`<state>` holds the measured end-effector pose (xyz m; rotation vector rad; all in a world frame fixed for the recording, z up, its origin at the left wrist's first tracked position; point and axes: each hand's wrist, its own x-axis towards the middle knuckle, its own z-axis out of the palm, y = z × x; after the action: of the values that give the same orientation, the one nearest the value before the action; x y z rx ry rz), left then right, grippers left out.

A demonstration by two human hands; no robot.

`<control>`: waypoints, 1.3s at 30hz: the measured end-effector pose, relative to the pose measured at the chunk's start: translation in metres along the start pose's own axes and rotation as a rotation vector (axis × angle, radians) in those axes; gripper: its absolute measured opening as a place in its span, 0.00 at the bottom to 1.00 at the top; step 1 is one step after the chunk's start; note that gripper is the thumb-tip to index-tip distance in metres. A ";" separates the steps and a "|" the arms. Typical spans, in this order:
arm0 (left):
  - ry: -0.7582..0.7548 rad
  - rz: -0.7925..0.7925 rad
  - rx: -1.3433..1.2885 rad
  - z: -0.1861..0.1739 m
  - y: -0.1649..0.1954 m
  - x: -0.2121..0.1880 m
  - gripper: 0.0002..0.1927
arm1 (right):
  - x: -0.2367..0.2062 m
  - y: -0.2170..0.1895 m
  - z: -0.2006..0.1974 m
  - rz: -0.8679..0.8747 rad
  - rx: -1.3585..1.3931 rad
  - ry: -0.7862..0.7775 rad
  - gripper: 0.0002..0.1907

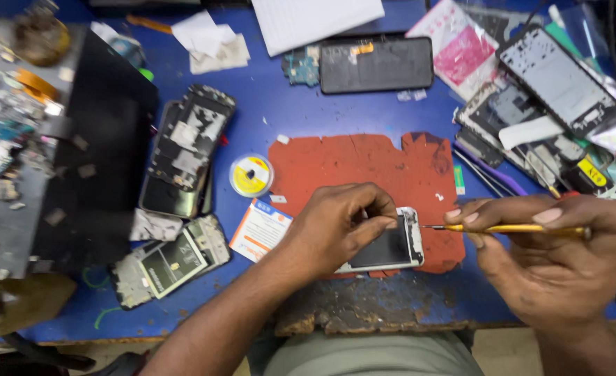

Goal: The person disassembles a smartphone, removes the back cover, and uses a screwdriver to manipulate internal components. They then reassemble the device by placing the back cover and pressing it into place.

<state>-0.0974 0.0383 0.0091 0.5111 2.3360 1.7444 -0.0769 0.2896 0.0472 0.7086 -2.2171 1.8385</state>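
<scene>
Steadying a white phone on the red mat at lower centre, the left hand pinches its top edge; the right hand pinches a yellow screwdriver, tip touching the phone's right end. Phone looks still assembled; opening seems barely begun.

White-framed phone on worn red rubber mat atop blue counter; round yellow-labelled solder reel just left; stacked dismantled phones farther left.
</scene>
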 end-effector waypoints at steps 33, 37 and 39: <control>-0.175 0.188 0.262 0.002 0.009 -0.004 0.06 | -0.021 0.000 -0.008 0.122 -0.755 -0.374 0.20; -0.119 0.213 0.229 0.002 0.010 -0.003 0.06 | -0.030 0.007 -0.015 0.025 -0.577 -0.531 0.11; -0.075 0.241 0.194 0.003 0.011 -0.003 0.07 | -0.032 0.011 -0.013 0.115 -0.797 -0.498 0.12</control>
<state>-0.0918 0.0421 0.0189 0.9076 2.4904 1.5648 -0.0560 0.3114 0.0267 0.9212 -3.0178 0.6833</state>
